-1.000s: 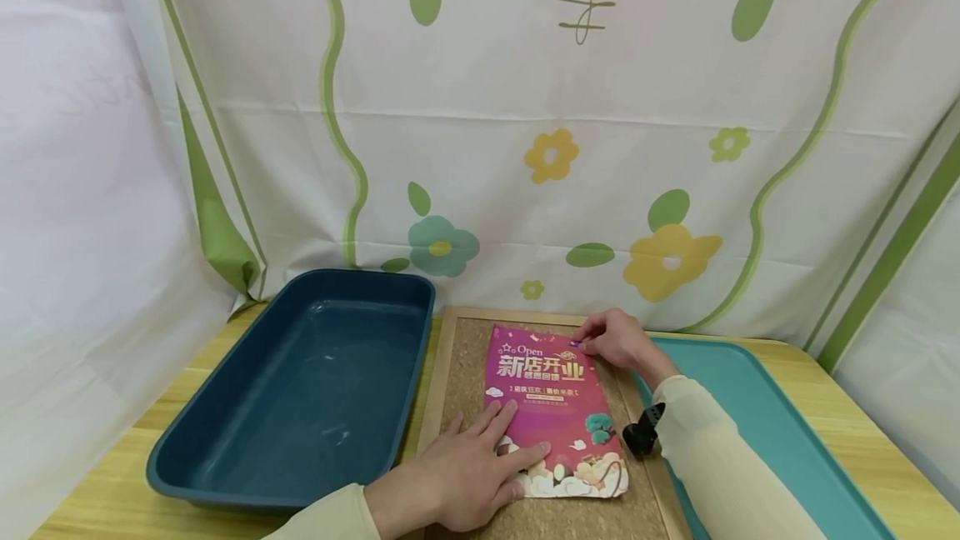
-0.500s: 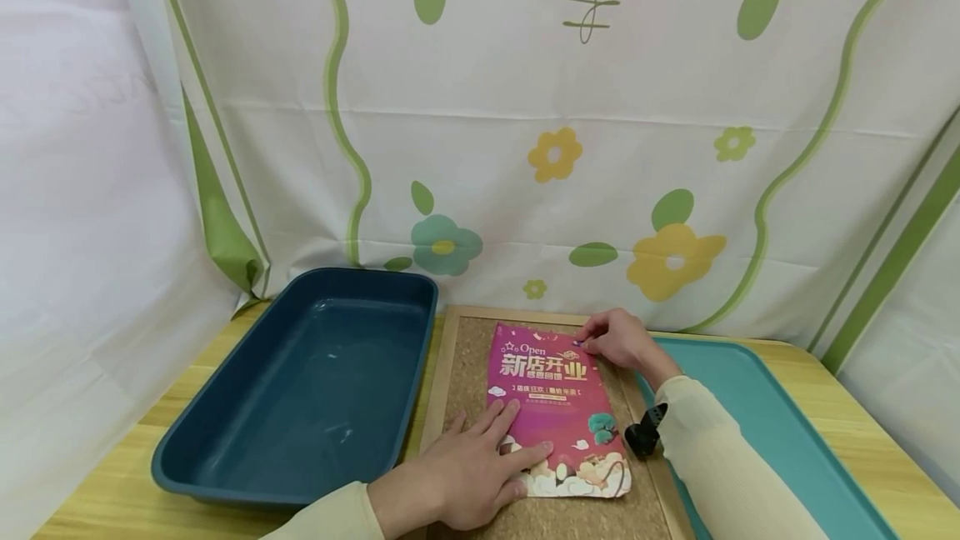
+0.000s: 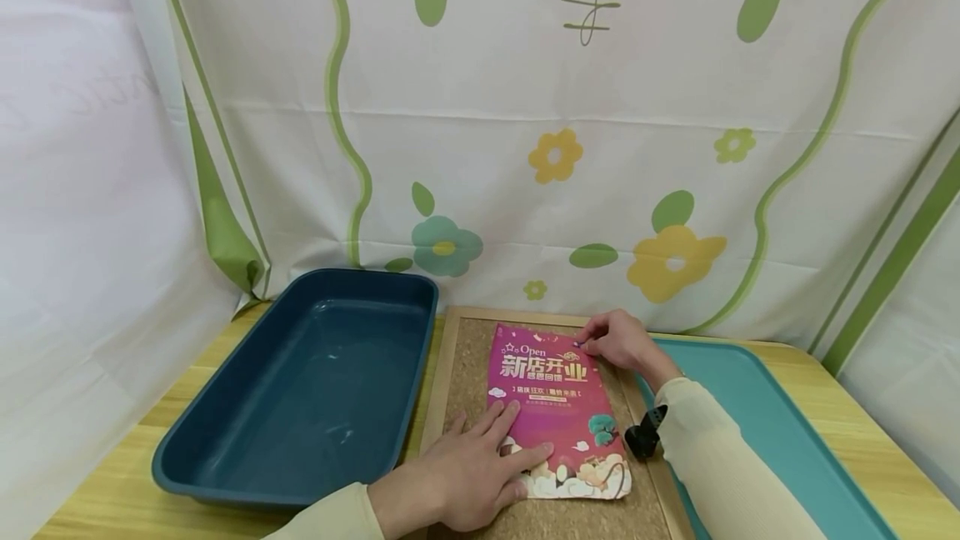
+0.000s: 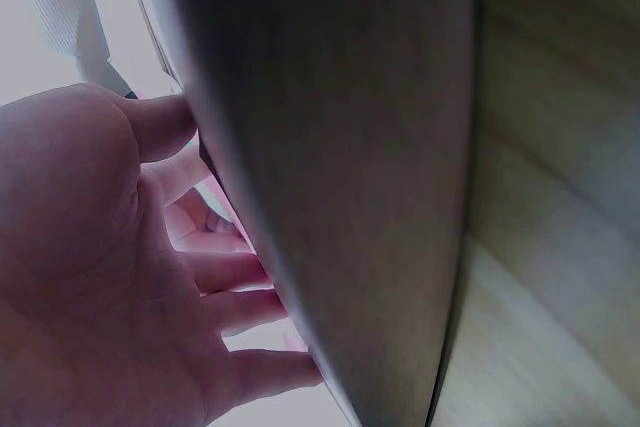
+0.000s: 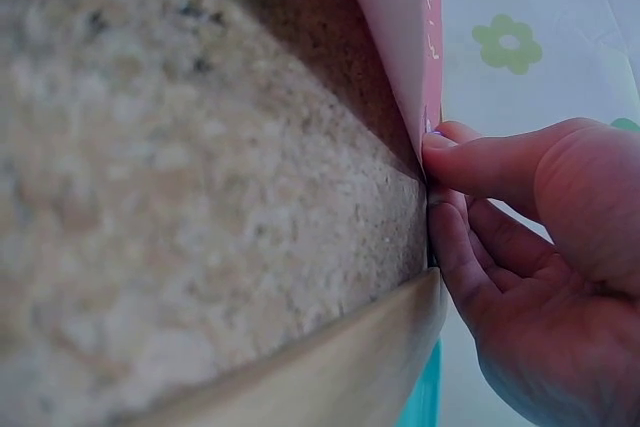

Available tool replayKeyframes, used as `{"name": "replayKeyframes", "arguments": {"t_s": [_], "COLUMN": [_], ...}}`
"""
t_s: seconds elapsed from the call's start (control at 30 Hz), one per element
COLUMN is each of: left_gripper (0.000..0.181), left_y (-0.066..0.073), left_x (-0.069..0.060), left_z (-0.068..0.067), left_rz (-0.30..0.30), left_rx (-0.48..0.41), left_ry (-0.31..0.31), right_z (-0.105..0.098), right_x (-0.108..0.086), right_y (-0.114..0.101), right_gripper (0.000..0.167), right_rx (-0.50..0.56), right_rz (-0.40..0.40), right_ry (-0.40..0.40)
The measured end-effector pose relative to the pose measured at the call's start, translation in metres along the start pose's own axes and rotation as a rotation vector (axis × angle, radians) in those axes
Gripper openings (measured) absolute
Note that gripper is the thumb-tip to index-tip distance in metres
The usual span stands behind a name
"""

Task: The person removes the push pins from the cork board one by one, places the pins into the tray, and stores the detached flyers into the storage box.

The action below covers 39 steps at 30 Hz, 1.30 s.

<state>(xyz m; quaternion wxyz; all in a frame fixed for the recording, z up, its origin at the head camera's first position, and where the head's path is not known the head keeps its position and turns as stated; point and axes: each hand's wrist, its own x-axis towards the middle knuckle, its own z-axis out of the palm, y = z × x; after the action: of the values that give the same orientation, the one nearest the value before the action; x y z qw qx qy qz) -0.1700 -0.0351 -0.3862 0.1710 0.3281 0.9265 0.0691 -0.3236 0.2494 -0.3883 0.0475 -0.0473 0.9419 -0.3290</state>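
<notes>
A pink poster (image 3: 551, 419) lies on a wood-framed corkboard (image 3: 461, 357). My left hand (image 3: 472, 473) rests with spread, straight fingers on the poster's lower left part. At the poster's top right corner, my right hand (image 3: 618, 340) pinches a small purple pushpin (image 3: 577, 344) between thumb and index finger. In the right wrist view, the thumb and fingertips of that hand (image 5: 540, 217) are against the poster's corner, and the poster (image 5: 400, 37) lifts off the cork (image 5: 220, 197) along its side edge. Whether the pin's point is in the cork is hidden by the fingers.
A deep dark blue tray (image 3: 300, 398) stands left of the board. To the right lies a flat teal tray (image 3: 757, 407), partly under the right forearm. A black strap device (image 3: 642, 436) sits at the right wrist. Behind hangs a flowered white curtain (image 3: 480, 173).
</notes>
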Motion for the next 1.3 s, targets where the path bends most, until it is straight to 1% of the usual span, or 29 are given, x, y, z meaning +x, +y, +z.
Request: {"name": "replayKeyframes", "arguments": {"t_s": [0.43,0.67,0.87,1.3], "left_gripper": [0.056,0.057,0.057,0.057], "left_y": [0.0000,-0.0001,-0.0003,-0.0006], "left_x": [-0.0003,-0.0002,0.0000,0.0008], "left_z": [-0.0009,-0.0009,0.0004,0.0007], "left_rz": [-0.006,-0.006,0.005,0.001], "left_rx": [0.002,0.004,-0.007,-0.013], "left_ry": [-0.011,-0.007,-0.004,-0.004], "right_z": [0.0006,0.0024,0.0028,0.0018], "right_x": [0.0004,0.0028,0.0010,-0.0017], "right_y": [-0.0021,-0.0003,0.0028,0.0033], "right_gripper": [0.007,0.007,0.005,0.005], "right_rx": [-0.003,0.001,0.008,0.017], "right_rz": [0.005,0.026,0.006,-0.012], "right_ry": [-0.009,-0.002,0.000,0.003]}}
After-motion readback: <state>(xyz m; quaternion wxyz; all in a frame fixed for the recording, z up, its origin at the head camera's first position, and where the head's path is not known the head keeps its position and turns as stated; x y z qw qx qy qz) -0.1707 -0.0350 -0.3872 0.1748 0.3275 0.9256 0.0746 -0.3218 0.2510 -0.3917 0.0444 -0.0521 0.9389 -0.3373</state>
